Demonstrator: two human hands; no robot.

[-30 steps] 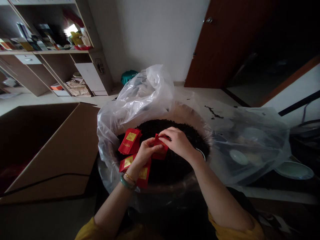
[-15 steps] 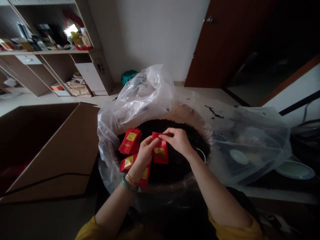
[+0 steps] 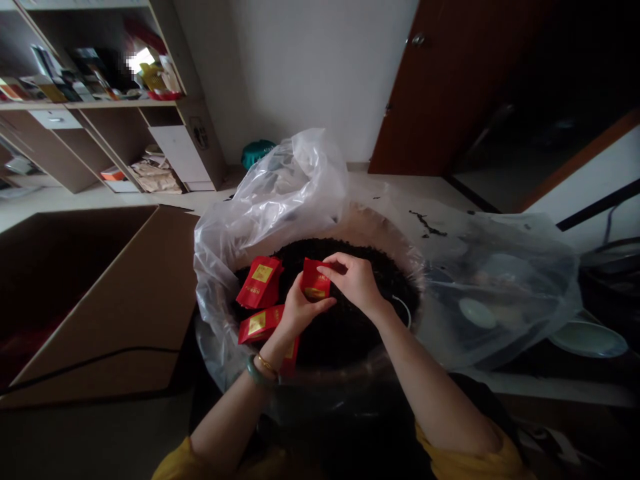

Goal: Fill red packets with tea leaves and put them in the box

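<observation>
The left hand (image 3: 296,312) is set at the left side of a glossy, gold-labelled red rectangular packet (image 3: 316,277), its thumb spread apart below; whether the hidden fingers are clamped cannot be told. The packet's far right corner is pinched by the fingers of the right hand (image 3: 356,283). Its long axis is pointed toward the far rim of a round pale tub (image 3: 370,223), over coarse dark loose material (image 3: 345,337). Flat red packets (image 3: 259,283) are stacked near the left rim; crinkled translucent plastic sheeting (image 3: 285,197) is bunched beyond.
</observation>
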